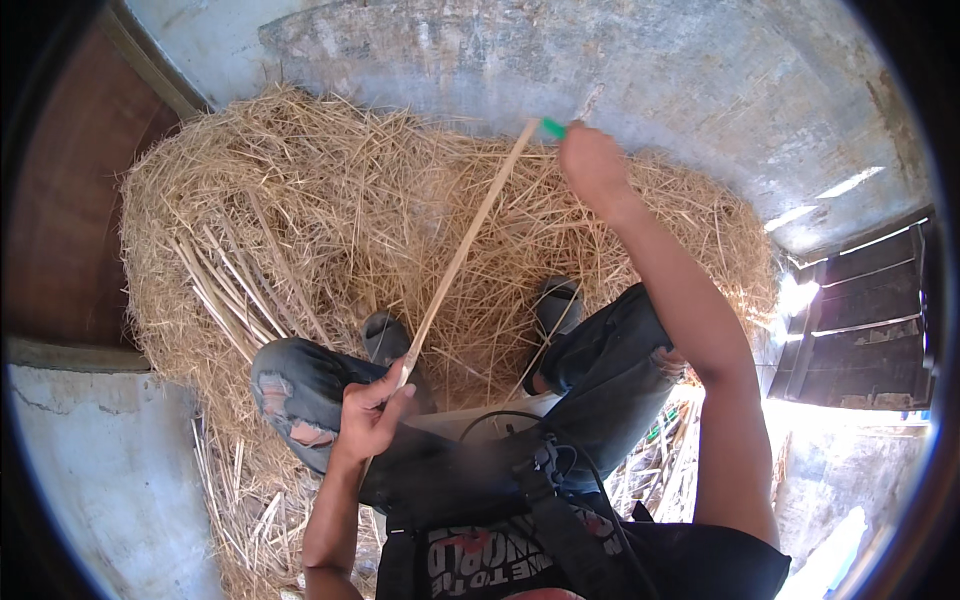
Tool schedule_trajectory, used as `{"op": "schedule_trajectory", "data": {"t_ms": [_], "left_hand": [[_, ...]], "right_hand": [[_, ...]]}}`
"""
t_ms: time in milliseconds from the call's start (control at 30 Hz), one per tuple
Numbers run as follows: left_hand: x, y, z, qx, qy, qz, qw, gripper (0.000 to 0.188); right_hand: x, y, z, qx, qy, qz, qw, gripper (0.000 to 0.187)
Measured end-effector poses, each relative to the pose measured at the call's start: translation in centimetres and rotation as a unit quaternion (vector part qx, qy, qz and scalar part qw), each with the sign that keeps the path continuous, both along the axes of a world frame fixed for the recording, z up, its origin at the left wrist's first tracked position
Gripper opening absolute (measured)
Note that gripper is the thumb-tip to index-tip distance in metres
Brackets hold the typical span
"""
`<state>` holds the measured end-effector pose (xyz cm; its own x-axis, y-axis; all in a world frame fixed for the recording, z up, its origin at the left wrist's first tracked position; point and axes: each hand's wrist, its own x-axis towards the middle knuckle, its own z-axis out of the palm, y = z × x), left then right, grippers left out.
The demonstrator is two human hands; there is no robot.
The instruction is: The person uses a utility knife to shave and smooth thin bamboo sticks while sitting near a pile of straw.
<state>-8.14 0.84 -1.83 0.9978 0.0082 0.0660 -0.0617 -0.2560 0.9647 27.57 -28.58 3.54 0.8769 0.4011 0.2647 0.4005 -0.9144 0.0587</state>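
Observation:
A long, pale, flat strip of wood or bamboo slants up and away from my lap toward the wall. Around its near end my left hand is closed, the thumb lying along it beside my left knee. My right hand is stretched far forward in a fist. From that fist sticks a short green piece, like the handle of a tool, right beside the strip's far end. The rest of this green-handled tool is hidden by the fingers, and whether it touches the strip is hard to tell.
A thick heap of straw or shavings spreads before me. Several similar strips lie on it left of my knee. My shoes rest in the heap. A grey wall rises behind it; dark slatted boards stand at right.

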Motion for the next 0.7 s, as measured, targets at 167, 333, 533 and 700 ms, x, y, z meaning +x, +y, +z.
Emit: {"op": "schedule_trajectory", "data": {"t_ms": [167, 333, 533, 700], "left_hand": [[-0.9, 0.5, 0.2, -0.042, -0.008, 0.001, 0.999, 0.042], [-0.3, 0.2, -0.2, -0.048, -0.009, 0.005, 0.999, 0.041], [0.0, 0.0, 0.2, -0.068, 0.031, 0.007, 0.997, 0.041], [0.0, 0.1, 0.2, -0.106, 0.077, 0.013, 0.991, 0.041]], "right_hand": [[1.4, -5.7, 1.5, 0.078, 0.034, -0.145, 0.986, 0.023], [-3.5, -1.7, 2.7, 0.126, 0.092, -0.037, 0.987, 0.022], [-8.7, 3.3, 2.5, 0.109, 0.140, 0.067, 0.982, 0.021], [-6.1, 2.4, 1.6, 0.087, 0.112, 0.018, 0.990, 0.020]]}}
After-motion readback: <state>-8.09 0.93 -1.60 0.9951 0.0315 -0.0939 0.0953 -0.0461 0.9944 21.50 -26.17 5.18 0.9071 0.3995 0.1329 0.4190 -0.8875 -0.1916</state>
